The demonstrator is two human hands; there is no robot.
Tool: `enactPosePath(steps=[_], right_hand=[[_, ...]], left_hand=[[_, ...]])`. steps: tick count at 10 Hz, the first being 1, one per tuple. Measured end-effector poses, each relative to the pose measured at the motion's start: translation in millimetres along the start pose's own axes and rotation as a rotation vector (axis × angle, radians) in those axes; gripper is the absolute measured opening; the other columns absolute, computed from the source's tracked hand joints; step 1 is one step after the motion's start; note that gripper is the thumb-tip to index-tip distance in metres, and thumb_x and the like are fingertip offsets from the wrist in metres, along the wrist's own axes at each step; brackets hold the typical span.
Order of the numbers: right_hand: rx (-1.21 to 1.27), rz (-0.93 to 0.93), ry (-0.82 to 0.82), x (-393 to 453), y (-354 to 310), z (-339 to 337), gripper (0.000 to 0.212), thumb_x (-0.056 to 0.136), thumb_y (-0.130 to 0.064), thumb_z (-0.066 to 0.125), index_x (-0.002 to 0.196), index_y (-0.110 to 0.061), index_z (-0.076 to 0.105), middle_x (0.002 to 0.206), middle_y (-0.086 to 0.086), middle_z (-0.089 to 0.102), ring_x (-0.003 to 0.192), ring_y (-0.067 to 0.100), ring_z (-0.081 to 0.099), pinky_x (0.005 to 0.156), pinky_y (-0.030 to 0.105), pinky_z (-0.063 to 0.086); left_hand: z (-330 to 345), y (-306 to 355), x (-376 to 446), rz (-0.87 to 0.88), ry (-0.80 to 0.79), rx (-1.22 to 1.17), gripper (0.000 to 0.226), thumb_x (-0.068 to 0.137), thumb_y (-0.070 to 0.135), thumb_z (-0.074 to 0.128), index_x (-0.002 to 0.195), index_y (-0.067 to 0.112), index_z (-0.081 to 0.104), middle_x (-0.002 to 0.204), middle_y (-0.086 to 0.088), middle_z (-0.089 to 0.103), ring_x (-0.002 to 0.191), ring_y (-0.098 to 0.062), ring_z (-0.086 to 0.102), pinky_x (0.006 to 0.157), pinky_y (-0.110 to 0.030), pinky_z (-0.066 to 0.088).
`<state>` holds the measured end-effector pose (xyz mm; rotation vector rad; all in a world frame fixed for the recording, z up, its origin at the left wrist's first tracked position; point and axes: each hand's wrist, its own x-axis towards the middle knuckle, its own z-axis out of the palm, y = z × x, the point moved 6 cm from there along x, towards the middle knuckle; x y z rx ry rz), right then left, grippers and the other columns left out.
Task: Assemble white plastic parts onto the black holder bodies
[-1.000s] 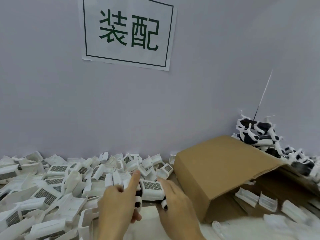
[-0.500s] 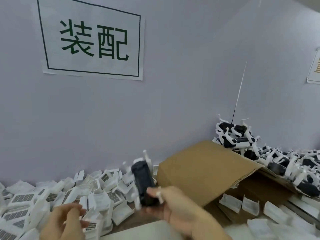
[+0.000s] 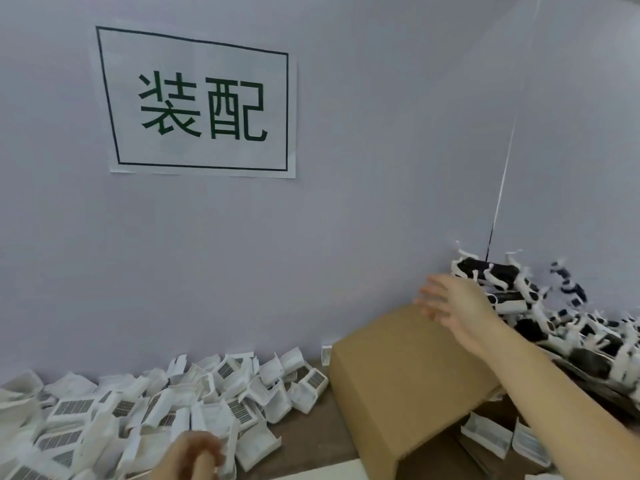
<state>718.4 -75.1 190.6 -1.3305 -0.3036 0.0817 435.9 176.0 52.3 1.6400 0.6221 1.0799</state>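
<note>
Right hand (image 3: 450, 303), fingers spread and empty, reaches over the box (image 3: 408, 372); finished holders (image 3: 540, 306) lie heaped just beyond it. Left hand (image 3: 188, 459) (grip unclear) sits beside the white parts (image 3: 145, 407), presumably for picking.

The left hand (image 3: 194, 457) is cut off by the bottom edge and blurred, so its grip cannot be told. One holder (image 3: 568, 285) by the right pile is motion-blurred. The cardboard box (image 3: 408, 379) hides part of the white parts (image 3: 485, 431) beneath it.
</note>
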Motion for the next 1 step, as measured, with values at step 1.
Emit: enactPosePath(steps=[1], right_hand=[[-0.187, 0.083, -0.134, -52.8, 42.0, 20.5, 0.019, 0.102, -0.004, 0.048, 0.107, -0.007, 0.066, 0.092, 0.015, 0.073, 0.067, 0.024, 0.067, 0.06, 0.03, 0.044]], left_hand=[[12.4, -9.4, -15.7, -0.101, -0.089, 0.034, 0.045, 0.081, -0.018, 0.058, 0.055, 0.018, 0.066, 0.088, -0.018, 0.071, 0.068, -0.025, 0.069, 0.067, -0.022, 0.051]])
